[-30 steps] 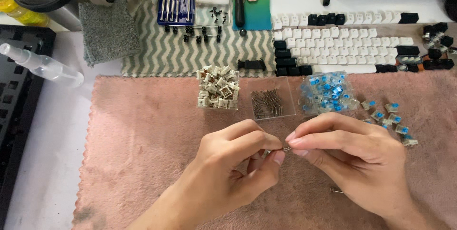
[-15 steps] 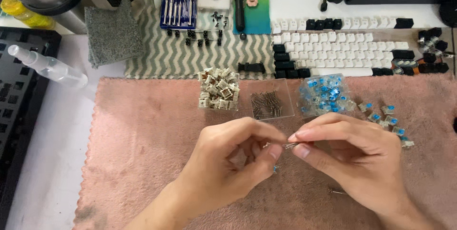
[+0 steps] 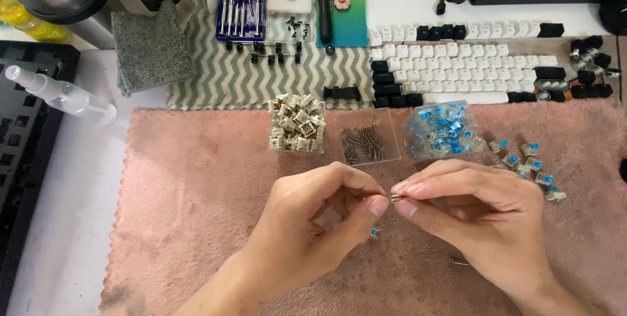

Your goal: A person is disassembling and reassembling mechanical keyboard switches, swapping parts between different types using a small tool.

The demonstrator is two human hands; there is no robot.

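Barely visible, a tiny spring (image 3: 396,198) sits between pinching fingers (image 3: 377,206).

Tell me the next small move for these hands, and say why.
Probably ease the small metal spring apart: both the left hand and the right hand pinch it at their fingertips, above the pink mat, near the tray of springs.

Pink cloth (image 3: 196,211) is seen; grey-and-white zigzag mat (image 3: 274,77); blue-topped switches (image 3: 441,130); beige switches (image 3: 297,123); white and black keycaps (image 3: 457,61); blue screwdriver case (image 3: 240,5); grey towel (image 3: 149,51).
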